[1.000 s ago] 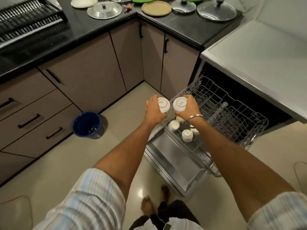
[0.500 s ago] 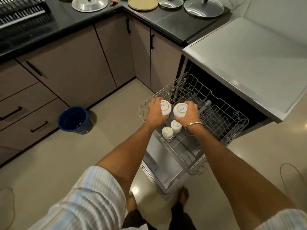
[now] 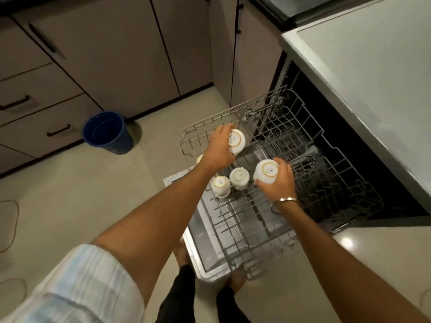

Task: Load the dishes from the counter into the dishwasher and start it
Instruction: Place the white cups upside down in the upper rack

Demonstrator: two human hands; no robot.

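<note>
The dishwasher's grey wire rack (image 3: 331, 183) is pulled out over the open door (image 3: 207, 252). My left hand (image 3: 218, 150) grips a white cup (image 3: 236, 141), upside down, over the rack's far left corner. My right hand (image 3: 277, 183) grips a second white cup (image 3: 267, 171), also inverted, low over the rack's middle. Two more white cups (image 3: 220, 186) (image 3: 239, 178) stand upside down in the rack between my hands. Another white piece (image 3: 199, 158) peeks out behind my left wrist.
A blue bucket (image 3: 107, 131) stands on the floor to the left by the brown cabinets (image 3: 98, 54). The dishwasher's grey top (image 3: 373, 78) fills the right side. My bare feet (image 3: 236, 279) stand at the door's front edge. Thin cords (image 3: 14, 215) lie on the floor at left.
My hands have moved apart: the left cup went toward the rack's far left corner, the right cup came down toward the middle. The view tilted downward, and the counter with its lids left the frame.
</note>
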